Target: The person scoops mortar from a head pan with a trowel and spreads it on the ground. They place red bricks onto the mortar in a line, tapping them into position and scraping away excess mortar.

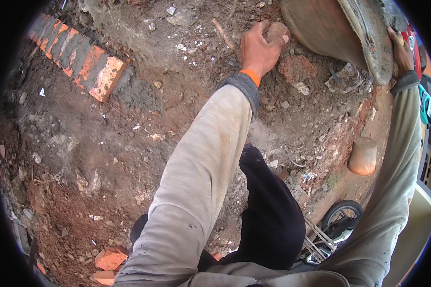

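At the top, my left hand (261,50) is closed round a brown, earth-coloured lump (277,32), a stone or brick piece, close to the ground. Just right of it a large, dirty, round basin (316,28) is tipped on its side, its thick crusted rim toward me. My right hand (401,52) grips the far right edge of that basin, with the fingers partly hidden. Under the basin, near my left hand, lie a reddish chunk (297,68) and a pale grey rock (345,79).
A row of mortared bricks (88,62) runs along the upper left, with wet mortar (138,93) at its end. Broken bricks (111,258) lie lower left. An orange-bottomed pot (362,156) and a motorcycle wheel (341,215) are at the right. Rubble covers the ground.
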The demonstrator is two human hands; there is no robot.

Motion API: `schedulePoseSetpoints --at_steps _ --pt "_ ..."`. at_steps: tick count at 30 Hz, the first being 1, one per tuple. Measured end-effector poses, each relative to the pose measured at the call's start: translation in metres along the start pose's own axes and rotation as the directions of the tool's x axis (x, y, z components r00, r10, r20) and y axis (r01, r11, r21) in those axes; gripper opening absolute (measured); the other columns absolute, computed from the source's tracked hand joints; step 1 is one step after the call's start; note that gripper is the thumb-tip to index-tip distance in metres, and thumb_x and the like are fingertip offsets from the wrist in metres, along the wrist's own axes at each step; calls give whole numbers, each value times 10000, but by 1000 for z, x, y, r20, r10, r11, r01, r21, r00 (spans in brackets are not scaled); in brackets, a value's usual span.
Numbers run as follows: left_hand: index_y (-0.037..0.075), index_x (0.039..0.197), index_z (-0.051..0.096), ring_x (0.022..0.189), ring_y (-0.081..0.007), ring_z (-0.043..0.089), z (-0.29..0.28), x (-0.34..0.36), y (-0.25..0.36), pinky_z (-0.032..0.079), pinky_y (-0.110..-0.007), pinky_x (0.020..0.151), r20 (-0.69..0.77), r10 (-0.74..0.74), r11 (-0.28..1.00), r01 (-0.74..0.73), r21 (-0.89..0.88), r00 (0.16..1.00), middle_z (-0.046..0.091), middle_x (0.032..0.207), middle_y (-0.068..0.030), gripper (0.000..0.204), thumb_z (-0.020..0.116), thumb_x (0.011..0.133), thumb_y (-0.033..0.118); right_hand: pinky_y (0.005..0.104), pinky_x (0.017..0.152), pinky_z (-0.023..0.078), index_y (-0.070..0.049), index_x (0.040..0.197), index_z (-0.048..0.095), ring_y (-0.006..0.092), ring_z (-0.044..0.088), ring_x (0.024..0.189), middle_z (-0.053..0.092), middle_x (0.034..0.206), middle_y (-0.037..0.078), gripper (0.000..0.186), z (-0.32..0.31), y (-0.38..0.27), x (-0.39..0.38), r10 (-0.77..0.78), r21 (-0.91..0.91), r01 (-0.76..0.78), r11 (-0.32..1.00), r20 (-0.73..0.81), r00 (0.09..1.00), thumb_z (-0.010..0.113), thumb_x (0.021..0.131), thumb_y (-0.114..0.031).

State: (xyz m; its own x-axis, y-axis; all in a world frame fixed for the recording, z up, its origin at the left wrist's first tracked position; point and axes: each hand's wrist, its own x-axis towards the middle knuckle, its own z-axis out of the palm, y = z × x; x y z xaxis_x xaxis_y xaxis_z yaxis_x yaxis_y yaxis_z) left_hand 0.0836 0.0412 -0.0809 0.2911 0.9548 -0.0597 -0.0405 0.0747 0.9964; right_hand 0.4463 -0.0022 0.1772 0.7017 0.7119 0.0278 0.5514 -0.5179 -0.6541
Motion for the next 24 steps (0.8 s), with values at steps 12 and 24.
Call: schedulePoseSetpoints --at_steps 12,24 --pt "13 1174 681 911 -257 674 20 1 -9 510 -378 866 -113 7 994 -20 -111 994 724 976 -162 437 710 869 325 268 760 507 -8 1165 651 137 643 851 676 1009 54 508 1 -5 1 -19 -178 12 984 -33 999 707 875 -421" --pt "-46 1185 642 1108 -401 606 -12 1 15 464 -430 962 38 -88 962 75 261 995 635 1162 -288 487 640 886 338 287 774 511 -20 1199 648 155 636 928 677 1053 116 579 -15 -10 -11 -24 -189 9 982 -77 997 683 869 -495"
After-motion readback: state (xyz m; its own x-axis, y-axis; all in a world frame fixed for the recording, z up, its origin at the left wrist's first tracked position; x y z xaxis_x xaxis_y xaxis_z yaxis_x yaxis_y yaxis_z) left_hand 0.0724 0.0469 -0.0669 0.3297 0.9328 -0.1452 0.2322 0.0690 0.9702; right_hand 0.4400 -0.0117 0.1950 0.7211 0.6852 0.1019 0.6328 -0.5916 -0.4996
